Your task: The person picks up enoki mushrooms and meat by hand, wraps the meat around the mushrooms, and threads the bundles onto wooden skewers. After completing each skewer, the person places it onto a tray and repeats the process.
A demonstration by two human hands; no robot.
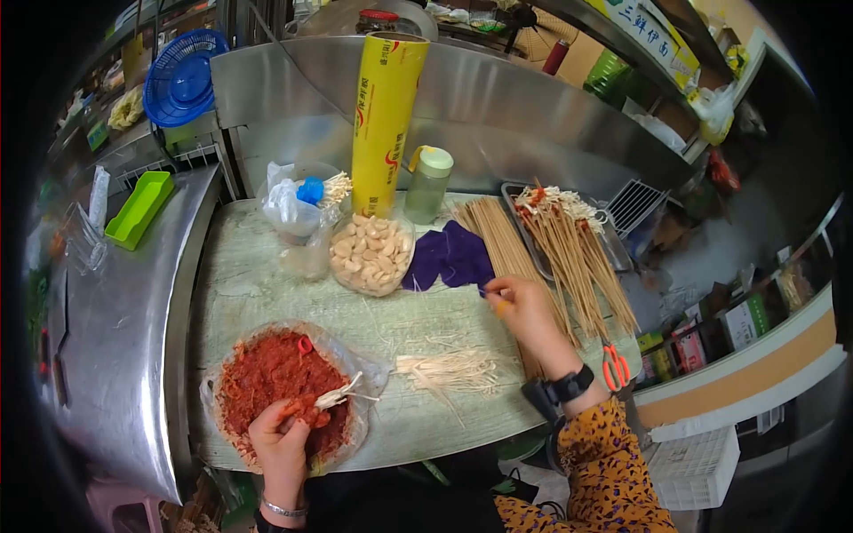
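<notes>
My left hand [280,440] is closed over the bowl of red minced paste [267,377], pinching a small bunch of enoki mushrooms [340,393] with red paste on it. My right hand [529,320] has its fingers pinched together at the lower right corner of a purple cloth [451,256] and seems to grip its edge. An orange smear shows on a finger. Between my hands lies a pile of pale enoki mushrooms [449,369]. Beyond my right hand are loose bamboo skewers [502,235] and a metal tray [613,253] of filled skewers [569,240].
A container of peeled garlic cloves [371,253], a tall yellow cling film roll [386,124] and a green bottle [430,186] stand at the back. Orange-handled scissors [615,366] lie at the right edge. A green tray [139,210] rests on the steel counter [124,355].
</notes>
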